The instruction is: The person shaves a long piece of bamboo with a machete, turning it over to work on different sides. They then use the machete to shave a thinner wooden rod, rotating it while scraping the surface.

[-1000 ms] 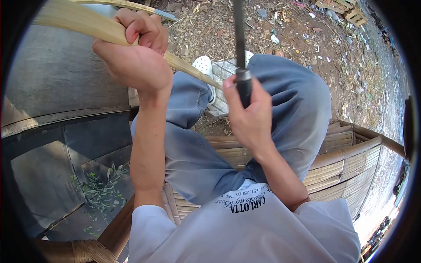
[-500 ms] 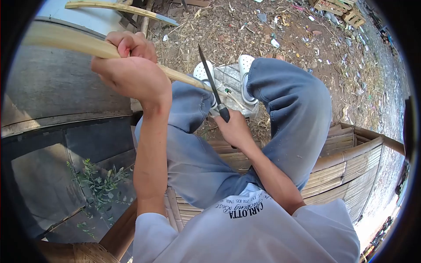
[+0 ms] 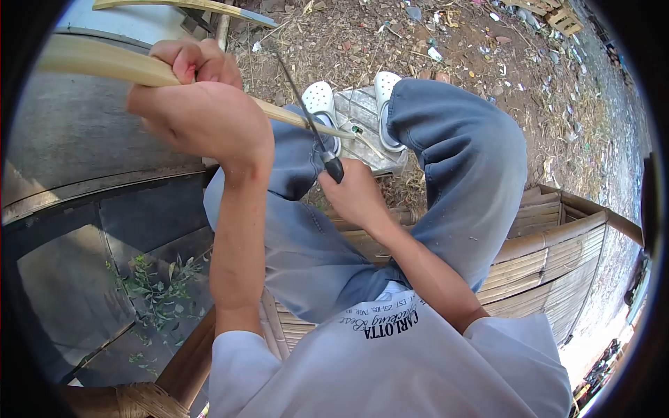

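Note:
My left hand is raised at the upper left, its fingers wrapped round a long pale bamboo strip. The strip slants down to the right and passes out beyond the fist towards my feet. In my right hand, between my knees, is a knife with a black handle and a long, narrow dark blade. Its blade points up and to the left, crossing over the lower part of the strip in this view. A thin end of the strip lies over the grey block between my white clogs.
Underfoot is a worn grey block on littered, stony ground. Another bamboo strip lies at the top left. I sit on a bamboo bench. A leafy plant grows at the left, beside dark panels.
My right hand has shifted left and slightly up, and the knife blade now leans further left across the strip. The left hand, still gripping the bamboo, has moved slightly left.

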Demonstrator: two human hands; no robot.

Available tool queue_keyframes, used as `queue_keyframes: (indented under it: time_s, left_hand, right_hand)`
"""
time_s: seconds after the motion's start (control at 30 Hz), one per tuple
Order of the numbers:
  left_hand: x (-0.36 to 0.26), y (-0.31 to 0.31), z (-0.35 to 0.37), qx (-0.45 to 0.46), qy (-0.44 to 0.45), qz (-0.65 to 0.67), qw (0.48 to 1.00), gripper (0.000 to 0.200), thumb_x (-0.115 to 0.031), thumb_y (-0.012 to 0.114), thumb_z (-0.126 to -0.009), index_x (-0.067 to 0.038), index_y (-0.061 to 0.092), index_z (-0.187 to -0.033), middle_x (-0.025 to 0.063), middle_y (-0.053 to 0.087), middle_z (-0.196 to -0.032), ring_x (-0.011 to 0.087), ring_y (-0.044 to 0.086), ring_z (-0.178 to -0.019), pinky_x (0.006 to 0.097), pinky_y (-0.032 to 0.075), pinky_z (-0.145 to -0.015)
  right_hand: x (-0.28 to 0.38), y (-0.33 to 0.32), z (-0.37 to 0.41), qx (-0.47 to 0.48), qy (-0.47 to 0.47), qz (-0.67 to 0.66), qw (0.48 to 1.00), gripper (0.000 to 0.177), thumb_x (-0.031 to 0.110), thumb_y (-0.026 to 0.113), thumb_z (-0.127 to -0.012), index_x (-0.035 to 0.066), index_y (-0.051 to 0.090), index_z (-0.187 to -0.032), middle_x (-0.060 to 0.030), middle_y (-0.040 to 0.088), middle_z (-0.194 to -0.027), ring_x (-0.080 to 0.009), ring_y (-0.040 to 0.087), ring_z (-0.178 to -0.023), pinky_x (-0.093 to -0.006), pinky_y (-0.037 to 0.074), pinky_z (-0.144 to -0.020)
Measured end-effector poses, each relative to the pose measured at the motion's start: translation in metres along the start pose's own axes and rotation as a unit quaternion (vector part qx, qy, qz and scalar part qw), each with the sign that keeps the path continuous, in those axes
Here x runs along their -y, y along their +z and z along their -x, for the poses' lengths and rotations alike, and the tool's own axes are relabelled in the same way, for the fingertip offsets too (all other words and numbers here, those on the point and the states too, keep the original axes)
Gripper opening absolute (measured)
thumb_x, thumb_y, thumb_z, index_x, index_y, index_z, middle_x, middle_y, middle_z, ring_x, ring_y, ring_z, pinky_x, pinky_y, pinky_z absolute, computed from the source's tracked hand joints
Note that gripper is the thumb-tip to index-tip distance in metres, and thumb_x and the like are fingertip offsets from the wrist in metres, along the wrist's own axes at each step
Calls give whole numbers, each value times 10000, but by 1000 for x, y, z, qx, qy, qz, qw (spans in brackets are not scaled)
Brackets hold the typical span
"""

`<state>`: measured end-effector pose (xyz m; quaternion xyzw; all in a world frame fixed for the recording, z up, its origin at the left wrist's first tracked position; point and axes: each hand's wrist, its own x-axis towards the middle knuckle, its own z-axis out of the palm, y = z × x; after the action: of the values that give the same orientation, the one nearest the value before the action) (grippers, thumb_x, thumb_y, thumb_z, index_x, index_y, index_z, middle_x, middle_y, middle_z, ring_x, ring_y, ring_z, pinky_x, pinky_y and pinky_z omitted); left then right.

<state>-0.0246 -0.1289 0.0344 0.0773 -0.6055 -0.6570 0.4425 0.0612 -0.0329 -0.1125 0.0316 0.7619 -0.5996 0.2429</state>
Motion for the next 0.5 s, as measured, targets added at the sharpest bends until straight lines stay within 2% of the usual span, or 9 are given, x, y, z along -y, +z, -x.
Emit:
queue_keyframes:
  time_s: [0.03,0.1,0.13,0.17,0.23,0.3,0.4,0.43,0.5]
  left_hand:
    - [-1,0,0,3,3,3,1000,389,-350,266,-941,-108,252,-637,3,238,-523,98,167,-463,248,153,-415]
    - [1,-8,-4,18,17,-3,1000,557,-565,246,-993,-108,266,-676,13,257,-526,95,192,-446,230,172,-403]
    - [3,-13,-4,19,12,-8,1000,557,-565,246,-993,-108,266,-676,13,257,-526,95,192,-446,230,172,-403]
    - [6,-18,-5,61,34,23,997,580,-629,254,-976,-116,271,-705,5,257,-538,100,227,-454,226,190,-397]
    - [9,-20,-6,99,58,59,992,610,-693,263,-959,-125,277,-735,-3,257,-551,105,261,-462,222,207,-390]
    - [6,-21,-5,113,55,13,992,688,-804,250,-866,-124,294,-773,-7,285,-550,98,268,-425,208,212,-376]
    - [6,-23,-1,147,56,-2,988,661,-772,281,-890,-123,305,-765,-14,287,-537,89,251,-396,209,207,-366]
    - [8,-24,-1,146,56,-3,988,661,-772,281,-890,-123,305,-765,-14,287,-537,89,251,-396,209,207,-366]
    - [11,-24,-1,142,75,12,987,646,-757,270,-903,-126,310,-768,-17,292,-529,81,236,-394,212,192,-359]
  right_hand:
    - [-20,3,-5,-3,-4,-1,1000,280,201,596,-835,-45,557,-706,-195,552,-583,-314,561,-535,-422,432,-562]
    - [-34,2,-10,-7,75,-14,997,273,211,602,-847,-24,566,-715,-76,482,-528,-186,431,-491,-357,392,-522]
    - [-33,2,-7,-41,34,8,999,254,205,606,-855,-23,599,-743,-69,488,-536,-167,433,-504,-359,394,-529]
    - [-31,2,-3,-38,40,9,998,254,205,606,-855,-23,599,-743,-69,488,-536,-167,433,-504,-359,394,-529]
    - [-5,-8,0,-66,-44,-37,996,274,196,613,-851,-47,570,-732,-175,581,-596,-312,551,-533,-410,444,-571]
    - [27,-24,12,-86,-39,-42,995,271,192,609,-859,-46,568,-735,-167,571,-585,-291,535,-522,-400,442,-567]
    - [39,-30,21,-144,-89,-155,973,276,191,610,-853,-54,565,-736,-176,570,-579,-290,541,-514,-398,446,-562]
    - [28,-23,17,-142,-89,-155,974,276,191,610,-853,-54,565,-736,-176,570,-579,-290,541,-514,-398,446,-562]
    - [4,-6,6,9,-28,12,1000,261,180,606,-837,-52,571,-724,-173,584,-581,-291,555,-507,-409,437,-545]
